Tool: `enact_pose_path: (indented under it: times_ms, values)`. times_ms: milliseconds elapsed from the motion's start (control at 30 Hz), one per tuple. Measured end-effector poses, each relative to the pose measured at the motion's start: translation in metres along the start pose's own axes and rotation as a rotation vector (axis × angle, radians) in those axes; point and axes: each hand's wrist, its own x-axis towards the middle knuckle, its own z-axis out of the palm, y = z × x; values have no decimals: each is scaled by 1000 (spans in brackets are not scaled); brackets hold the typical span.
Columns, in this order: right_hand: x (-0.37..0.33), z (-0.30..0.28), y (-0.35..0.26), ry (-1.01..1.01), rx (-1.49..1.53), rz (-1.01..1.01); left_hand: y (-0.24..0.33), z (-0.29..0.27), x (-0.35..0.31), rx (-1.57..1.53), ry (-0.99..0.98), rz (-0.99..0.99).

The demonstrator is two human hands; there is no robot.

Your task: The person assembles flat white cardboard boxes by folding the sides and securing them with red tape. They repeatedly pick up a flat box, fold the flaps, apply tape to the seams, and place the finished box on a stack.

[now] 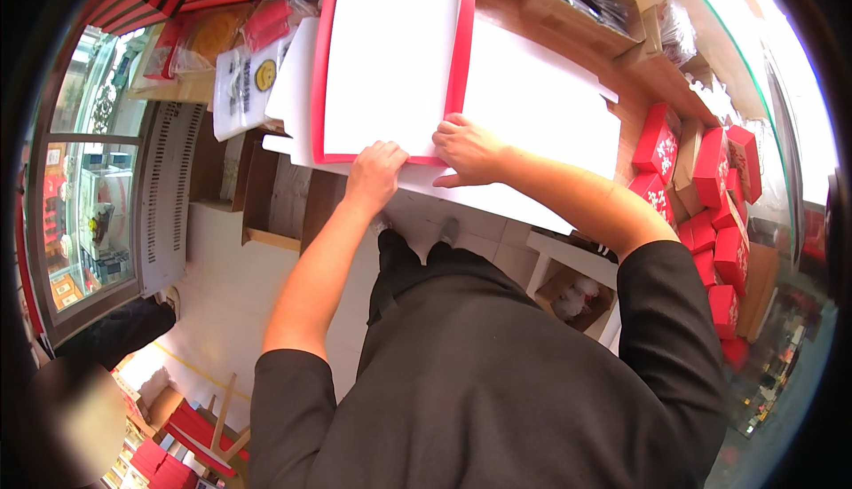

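Observation:
A long, shallow cardboard box with a white inside and red side walls lies on the counter, its near end toward me. My left hand has its fingers curled over the near red wall, left of the near right corner. At that corner, my right hand grips the red wall with bent fingers, its thumb pointing left below the edge. Both palms and the insides of the fingers are hidden. Under the box, flat white cardboard sheets spread to the right and stick out past the counter's front edge.
Small red boxes are piled at the right beside a glass panel. Open brown cartons stand at the back right. Plastic-wrapped packages lie at the left. Below the counter are a wooden shelf unit and a white cubby.

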Motion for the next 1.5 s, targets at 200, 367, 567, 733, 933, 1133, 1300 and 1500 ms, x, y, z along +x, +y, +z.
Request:
enact_pose_path:
  times_ms: [200, 367, 567, 733, 933, 1133, 1300, 1500]
  values:
    - [45, 16, 82, 1037, 795, 877, 8, -4, -3, 30, 31, 14]
    - [67, -22, 113, 1039, 1402, 896, 30, -20, -14, 13, 44, 114]
    - [-20, -62, 21, 1068, 1267, 731, 44, -70, -66, -27, 24, 197]
    - [-92, -17, -76, 1255, 1617, 833, -8, -149, -61, 120, 242, -14]
    - [-24, 24, -142, 1576, 2115, 686, 15, -257, 14, -2028, 452, -8]
    - [22, -7, -166, 630, 2288, 661, 42, -278, 32, -2410, 163, 210]
    - [-37, 22, -131, 1175, 1163, 960, 47, -282, 25, -2424, 192, 146]
    - [-197, 129, -50, 1022, 472, 1628, 58, -277, 20, -2412, 173, 181]
